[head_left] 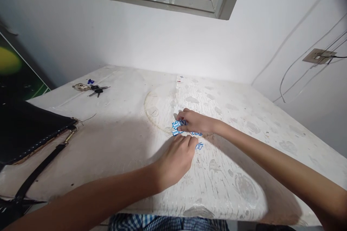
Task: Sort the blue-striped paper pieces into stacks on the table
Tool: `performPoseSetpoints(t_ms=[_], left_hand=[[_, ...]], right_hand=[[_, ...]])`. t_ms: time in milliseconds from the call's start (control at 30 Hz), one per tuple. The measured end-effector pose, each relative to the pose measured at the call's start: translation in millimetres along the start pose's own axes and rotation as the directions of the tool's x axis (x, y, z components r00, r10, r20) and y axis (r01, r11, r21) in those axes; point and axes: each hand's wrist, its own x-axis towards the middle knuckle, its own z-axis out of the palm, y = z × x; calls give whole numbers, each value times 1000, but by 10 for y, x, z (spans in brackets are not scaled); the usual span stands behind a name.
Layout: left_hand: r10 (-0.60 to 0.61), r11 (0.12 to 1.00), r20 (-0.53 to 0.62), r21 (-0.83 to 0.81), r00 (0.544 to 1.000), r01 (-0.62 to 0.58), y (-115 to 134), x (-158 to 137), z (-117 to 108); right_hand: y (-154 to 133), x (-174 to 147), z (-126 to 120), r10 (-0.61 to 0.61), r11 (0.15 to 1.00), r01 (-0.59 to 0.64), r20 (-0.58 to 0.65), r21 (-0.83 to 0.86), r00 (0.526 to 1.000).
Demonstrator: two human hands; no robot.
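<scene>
A small cluster of flat white pieces with blue outlines (176,127) lies at the middle of the table; their exact kind is too small to tell. My right hand (196,121) reaches in from the right, its thumb and fingers closed over the pieces in a pinch. Just nearer to me, my left hand (177,157) is curled with its fingertips at the near edge of the cluster; what it holds, if anything, is hidden. More blue-outlined pieces (199,146) show just right of my left fingers.
On the whitish, stained table (119,144) rest a bunch of keys (98,90) and a small blue item (90,81) at the back left. A shiny black bag (35,130) with a strap is on the left. Cables hang by a wall socket (319,56).
</scene>
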Motion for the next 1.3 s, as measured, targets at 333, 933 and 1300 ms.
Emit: performPoseSetpoints(t_ms=[333,933,1300], left_hand=[[42,999,-31,-1,999,-42,-31,9,27],[63,998,9,2,998,-63,-33,5,11],[67,997,12,30,998,-67,-28,-7,-9]], right_hand=[[-32,101,-10,91,994,-92,27,63,996],[-129,184,4,78,992,-81,34,101,996],[-86,210,-1,-23,976,4,85,217,996]])
